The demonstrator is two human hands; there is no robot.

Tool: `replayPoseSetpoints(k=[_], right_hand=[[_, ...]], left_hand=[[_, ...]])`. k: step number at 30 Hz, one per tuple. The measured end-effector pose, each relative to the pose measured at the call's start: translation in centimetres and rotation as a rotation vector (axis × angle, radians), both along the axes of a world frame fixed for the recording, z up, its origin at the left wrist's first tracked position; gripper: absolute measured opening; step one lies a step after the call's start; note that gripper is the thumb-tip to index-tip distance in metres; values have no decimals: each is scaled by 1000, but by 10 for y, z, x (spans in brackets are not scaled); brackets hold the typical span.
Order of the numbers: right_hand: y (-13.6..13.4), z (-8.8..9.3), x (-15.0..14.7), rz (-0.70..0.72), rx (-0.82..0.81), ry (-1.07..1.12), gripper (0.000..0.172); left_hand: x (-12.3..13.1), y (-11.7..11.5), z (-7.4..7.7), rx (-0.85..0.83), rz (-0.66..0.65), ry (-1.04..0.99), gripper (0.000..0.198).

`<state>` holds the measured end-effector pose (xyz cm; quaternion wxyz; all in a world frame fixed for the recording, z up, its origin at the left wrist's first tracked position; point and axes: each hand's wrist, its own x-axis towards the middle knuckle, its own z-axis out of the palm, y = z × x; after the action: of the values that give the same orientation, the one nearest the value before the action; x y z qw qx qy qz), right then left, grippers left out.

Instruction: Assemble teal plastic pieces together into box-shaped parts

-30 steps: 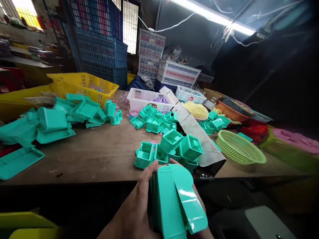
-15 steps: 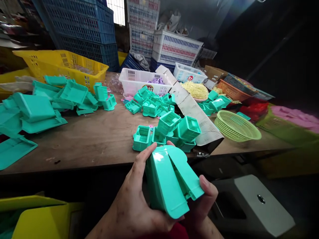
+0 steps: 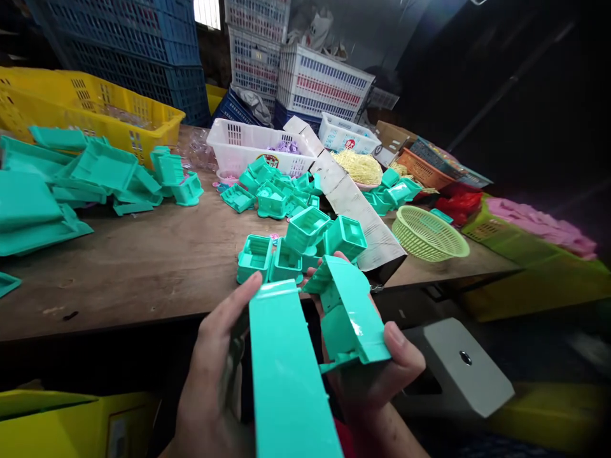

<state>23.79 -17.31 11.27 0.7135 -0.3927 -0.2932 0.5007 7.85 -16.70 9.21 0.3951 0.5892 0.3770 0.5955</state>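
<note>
My left hand (image 3: 214, 369) is wrapped round a long green plastic part (image 3: 289, 369), its smooth flat face turned up. Beside it, my right hand (image 3: 386, 375) grips a smaller green plastic piece (image 3: 351, 312), whose hollow inner side shows toward the left. A dark gap separates the two parts over most of their length; whether they touch at the lower hinge-like end I cannot tell. Just beyond my hands, small green boxes (image 3: 255, 254) stand clustered on the wooden table (image 3: 157, 267).
Large green parts (image 3: 105, 165) lie in a pile at the left, before a yellow basket (image 3: 138, 130). A white cardboard strip (image 3: 351, 200) divides the table. Right of it sits a green round basket (image 3: 429, 235). Stacked crates (image 3: 324, 83) stand behind.
The two green parts, together in my hands before, have come apart, the long one leftward and lower. The view has shifted, so the table's things appear further left.
</note>
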Motion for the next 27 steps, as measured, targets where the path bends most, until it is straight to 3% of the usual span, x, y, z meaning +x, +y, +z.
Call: replayPoseSetpoints(k=[3,5,9,15,23,27], right_hand=[[-5,5,7,108,30,128,105],[-9,9,7,165,5,126,108],[-12,13,4,202,18,105,117],[-15,12,4,161,-17,113,117],[-15,14,0,145,75,183,105],[-12,14,-4,187,76,193,104]], left_hand=[[1,8,13,-35,-240,-53,129],[3,13,15,-51,-290,-32,131],[7,16,7,-65,-303,8,138],[9,20,-5,-76,-369,-2,149],[9,27,9,130,-309,4,137],[7,27,12,126,-305,0,133]])
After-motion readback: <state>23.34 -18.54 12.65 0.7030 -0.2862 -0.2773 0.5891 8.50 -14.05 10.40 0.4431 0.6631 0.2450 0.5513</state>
